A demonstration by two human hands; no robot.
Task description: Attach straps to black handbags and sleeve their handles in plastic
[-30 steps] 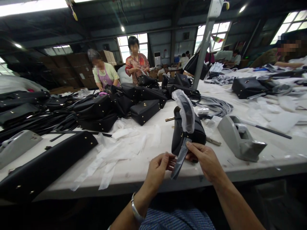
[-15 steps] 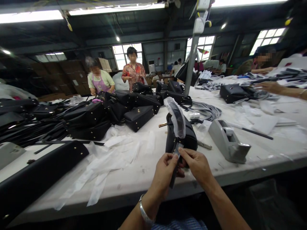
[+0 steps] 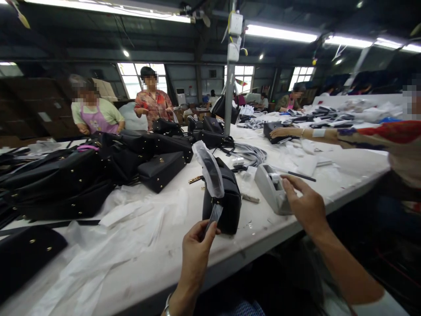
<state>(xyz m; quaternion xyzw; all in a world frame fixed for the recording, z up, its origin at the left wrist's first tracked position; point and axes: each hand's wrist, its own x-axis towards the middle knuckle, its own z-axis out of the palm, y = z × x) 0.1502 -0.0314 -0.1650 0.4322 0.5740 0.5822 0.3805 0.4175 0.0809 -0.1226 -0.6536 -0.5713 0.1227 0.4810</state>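
Note:
My left hand (image 3: 199,241) pinches a dark strap (image 3: 215,213) with clear film on it, just in front of a black bag (image 3: 228,197). The bag stands near the table's front edge, and its handle (image 3: 210,171) is wrapped in white translucent film. To the right, my right hand (image 3: 305,202) is at the grey tape dispenser (image 3: 271,191), thumb and fingers apart over its near end. No object shows between those fingers.
Black bags (image 3: 161,169) are piled on the left of the white table (image 3: 263,232), beside loose white sheets (image 3: 131,228). A metal post (image 3: 229,101) rises behind. Two people stand across the table; at right another person's arm (image 3: 329,134) reaches over it.
My right hand has left the strap and moved right to the tape dispenser, its fingers now apart. My left hand still holds the strap. The view has turned to the right.

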